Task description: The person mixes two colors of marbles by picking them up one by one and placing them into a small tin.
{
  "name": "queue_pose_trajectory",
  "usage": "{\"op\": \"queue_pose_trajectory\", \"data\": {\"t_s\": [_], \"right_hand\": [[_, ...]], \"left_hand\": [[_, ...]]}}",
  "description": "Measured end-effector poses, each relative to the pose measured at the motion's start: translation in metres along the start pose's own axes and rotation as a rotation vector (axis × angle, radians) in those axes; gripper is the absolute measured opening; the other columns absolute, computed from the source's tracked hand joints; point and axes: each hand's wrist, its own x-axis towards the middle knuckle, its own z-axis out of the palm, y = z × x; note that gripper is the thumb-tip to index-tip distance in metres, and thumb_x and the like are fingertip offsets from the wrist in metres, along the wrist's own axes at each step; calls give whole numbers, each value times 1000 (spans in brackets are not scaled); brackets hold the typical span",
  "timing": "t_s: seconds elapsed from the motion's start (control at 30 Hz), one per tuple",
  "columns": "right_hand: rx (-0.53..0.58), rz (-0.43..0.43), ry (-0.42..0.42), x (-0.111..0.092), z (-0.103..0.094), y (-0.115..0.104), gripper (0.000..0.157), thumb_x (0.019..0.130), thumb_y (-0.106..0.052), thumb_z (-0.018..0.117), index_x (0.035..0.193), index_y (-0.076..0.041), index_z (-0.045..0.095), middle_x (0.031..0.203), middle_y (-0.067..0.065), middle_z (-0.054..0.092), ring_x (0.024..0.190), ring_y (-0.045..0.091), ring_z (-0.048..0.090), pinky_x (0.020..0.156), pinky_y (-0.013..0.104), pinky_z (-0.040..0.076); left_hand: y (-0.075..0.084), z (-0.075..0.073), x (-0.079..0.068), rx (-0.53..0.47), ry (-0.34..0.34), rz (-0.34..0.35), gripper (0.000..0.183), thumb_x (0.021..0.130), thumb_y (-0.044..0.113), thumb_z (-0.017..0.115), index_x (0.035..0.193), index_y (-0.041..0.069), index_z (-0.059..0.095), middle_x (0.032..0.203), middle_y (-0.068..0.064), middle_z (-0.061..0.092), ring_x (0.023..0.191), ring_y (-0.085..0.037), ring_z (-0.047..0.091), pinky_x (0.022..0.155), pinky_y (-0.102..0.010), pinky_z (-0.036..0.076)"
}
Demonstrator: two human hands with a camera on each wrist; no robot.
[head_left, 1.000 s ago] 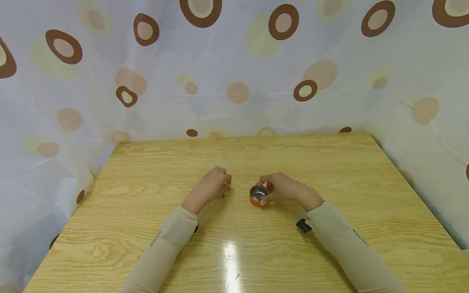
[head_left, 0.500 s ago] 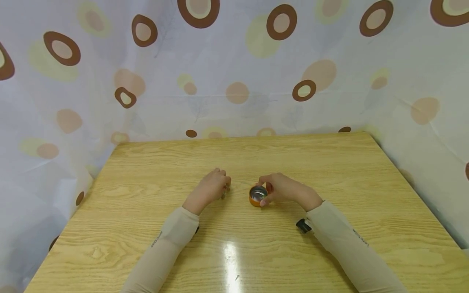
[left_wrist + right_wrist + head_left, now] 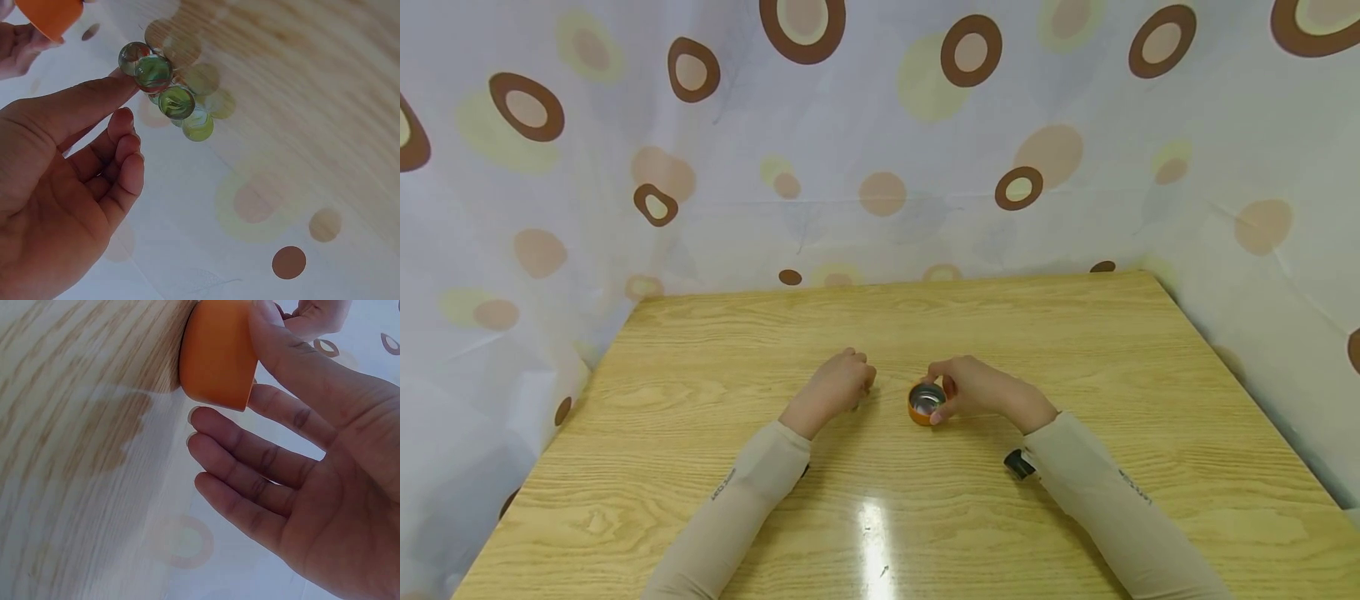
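Note:
Several green glass marbles (image 3: pixel 176 102), one with a reddish tint, sit clustered on the table. Over them, my left hand (image 3: pixel 831 387) brings thumb and index tips together at a marble on the cluster's near side. Those tips are partly hidden by marbles in the left wrist view; the remaining fingers curl inward. My right hand (image 3: pixel 981 387) grips a small round orange cup (image 3: pixel 922 416) between thumb and index finger. The cup stands upright on the table with its silvery inside facing up. In the right wrist view its orange wall (image 3: pixel 219 353) shows, with the other three fingers extended below it.
A wood-grain table (image 3: pixel 1037 317) lies beneath both hands. Behind it and at the sides hangs a pale curtain (image 3: pixel 820 142) with brown and yellow ovals. A dark wrist device (image 3: pixel 1018 464) pokes out under the right sleeve.
The left fingers have drawn together over the marbles, which now show less in the head view. The right hand and cup stay in place; the head view has tilted slightly.

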Motion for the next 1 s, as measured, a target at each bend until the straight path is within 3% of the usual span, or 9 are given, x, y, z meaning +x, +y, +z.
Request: {"op": "queue_pose_trajectory", "data": {"t_s": [0.23, 0.53, 0.77, 1.0], "right_hand": [[-2, 6, -8, -1, -1, -3, 46, 76, -25, 82, 112, -3, 63, 73, 0, 55, 63, 12, 47, 59, 26, 42], [2, 12, -14, -1, -1, -4, 45, 76, -24, 82, 112, -3, 62, 72, 1, 55, 63, 12, 47, 59, 26, 41], [2, 11, -11, 0, -1, -4, 44, 77, -24, 82, 111, -3, 63, 72, 1, 56, 62, 12, 48, 57, 25, 42], [2, 11, -7, 1, 0, -4, 43, 77, -23, 82, 109, -3, 63, 70, 1, 55, 60, 11, 47, 56, 24, 40]], "left_hand": [[0, 1, 1, 27, -16, 5, 4, 84, 3, 73, 86, 7, 71, 86, -5, 62, 80, -21, 53, 75, -29, 49], [3, -6, 0, 62, 47, 50, 3, 88, 6, 69, 91, 7, 71, 88, -5, 62, 80, -19, 53, 75, -28, 49], [13, -15, 0, 49, 157, 179, 6, 86, 10, 73, 91, 9, 70, 85, -1, 60, 80, -17, 52, 75, -26, 47], [23, -18, 1, 50, 203, 290, 8, 87, 11, 72, 94, 10, 68, 87, 0, 58, 82, -16, 51, 78, -25, 46]]}}
